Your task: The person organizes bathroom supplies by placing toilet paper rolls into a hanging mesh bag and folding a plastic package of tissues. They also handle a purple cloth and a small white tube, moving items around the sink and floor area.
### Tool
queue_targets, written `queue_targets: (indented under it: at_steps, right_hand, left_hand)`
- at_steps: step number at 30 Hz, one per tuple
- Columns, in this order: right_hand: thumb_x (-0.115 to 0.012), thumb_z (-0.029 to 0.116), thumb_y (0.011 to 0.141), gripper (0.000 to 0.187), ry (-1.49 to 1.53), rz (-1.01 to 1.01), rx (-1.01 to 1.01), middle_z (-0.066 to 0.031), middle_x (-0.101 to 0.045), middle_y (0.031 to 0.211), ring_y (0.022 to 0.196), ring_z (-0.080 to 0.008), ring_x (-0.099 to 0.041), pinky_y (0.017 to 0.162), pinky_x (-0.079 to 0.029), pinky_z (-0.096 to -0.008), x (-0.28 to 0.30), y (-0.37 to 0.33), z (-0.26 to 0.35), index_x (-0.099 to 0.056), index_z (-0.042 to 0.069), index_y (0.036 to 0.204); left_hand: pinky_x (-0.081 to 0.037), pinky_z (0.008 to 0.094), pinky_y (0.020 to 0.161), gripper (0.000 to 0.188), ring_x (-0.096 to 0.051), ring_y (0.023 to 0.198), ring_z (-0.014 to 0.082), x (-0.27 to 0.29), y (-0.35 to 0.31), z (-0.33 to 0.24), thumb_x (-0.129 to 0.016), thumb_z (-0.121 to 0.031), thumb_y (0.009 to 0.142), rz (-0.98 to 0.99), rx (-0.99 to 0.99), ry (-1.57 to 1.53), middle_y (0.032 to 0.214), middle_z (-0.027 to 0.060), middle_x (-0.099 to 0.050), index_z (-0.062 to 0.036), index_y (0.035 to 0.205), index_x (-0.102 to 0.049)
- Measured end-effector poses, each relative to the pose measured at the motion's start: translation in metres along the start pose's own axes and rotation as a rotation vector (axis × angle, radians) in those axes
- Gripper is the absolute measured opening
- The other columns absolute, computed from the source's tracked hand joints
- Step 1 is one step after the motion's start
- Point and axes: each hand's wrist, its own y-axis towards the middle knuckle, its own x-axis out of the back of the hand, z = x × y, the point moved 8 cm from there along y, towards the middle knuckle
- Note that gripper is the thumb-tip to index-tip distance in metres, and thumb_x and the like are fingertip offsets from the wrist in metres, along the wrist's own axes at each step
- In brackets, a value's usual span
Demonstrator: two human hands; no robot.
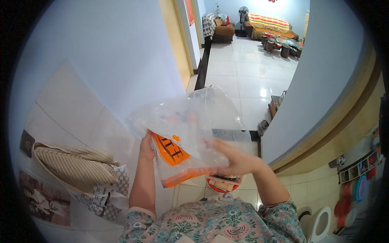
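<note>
In front of me spreads a large clear plastic bag (219,109) with orange panels and black lettering on its near side. My left hand (147,148) is closed on the bag's left edge, and part of its fingers is hidden by the plastic. At the bag's right side is my right hand (239,158), smeared by motion, its fingers stretched out toward the plastic. Whether those fingers lie against the film or inside it, I cannot tell. The bag looks loose and crinkled, and the floor shows through it.
Below the bag stands a red round container (222,186) with items in it. Striped beige cloth (77,166) and a patterned white towel (109,198) hang at left. A toilet seat (323,222) is at lower right. Far off are a sofa (271,26) and a fan (242,18).
</note>
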Motion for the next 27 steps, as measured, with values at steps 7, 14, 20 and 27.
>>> queue_targets:
  at_steps: [7, 14, 20, 27]
  right_hand:
    - [-0.045, -0.008, 0.081, 0.061, 0.429, 0.196, -0.102, -0.0097, -0.043, 0.136, 0.122, -0.0202, -0.044, 0.103, -0.034, -0.0332, 0.008, 0.011, -0.034, -0.032, 0.007, 0.139]
    - [-0.046, -0.011, 0.070, 0.070, -0.253, 0.154, -0.019, -0.0118, -0.037, 0.138, 0.130, -0.0295, -0.031, 0.106, -0.027, -0.0404, 0.038, 0.027, -0.029, -0.034, 0.006, 0.137]
    - [-0.070, 0.017, 0.069, 0.062, -0.675, -0.024, -0.052, -0.0107, -0.047, 0.128, 0.126, -0.0326, -0.032, 0.105, -0.027, -0.0438, -0.003, 0.023, -0.150, -0.048, 0.012, 0.127]
    - [-0.057, 0.017, 0.084, 0.021, 0.391, -0.188, -0.261, -0.0063, -0.063, 0.100, 0.099, -0.0197, -0.054, 0.096, -0.035, -0.0334, -0.035, 0.040, -0.222, -0.063, 0.006, 0.102]
  left_hand:
    - [-0.048, 0.0331, 0.085, 0.033, -0.058, 0.100, 0.0205, 0.040, 0.003, 0.005, -0.045, -0.025, 0.094, 0.004, 0.005, -0.151, 0.112, 0.0083, -0.059, -0.0020, 0.116, -0.052]
    - [-0.054, 0.0381, 0.078, 0.033, -0.061, 0.093, 0.0241, 0.051, -0.022, -0.008, -0.037, -0.027, 0.096, -0.117, 0.088, -0.291, 0.105, 0.0105, -0.061, -0.0016, 0.110, -0.054]
    - [-0.054, 0.0438, 0.075, 0.032, -0.063, 0.088, 0.0271, 0.044, -0.012, -0.011, -0.037, -0.028, 0.096, 0.177, 0.178, -0.434, 0.094, 0.0131, -0.063, -0.0022, 0.103, -0.055]
    - [-0.054, 0.0394, 0.076, 0.036, -0.063, 0.086, 0.0263, 0.048, -0.016, -0.026, -0.041, -0.032, 0.095, 0.155, 0.099, -0.222, 0.093, 0.0126, -0.063, -0.0005, 0.099, -0.058]
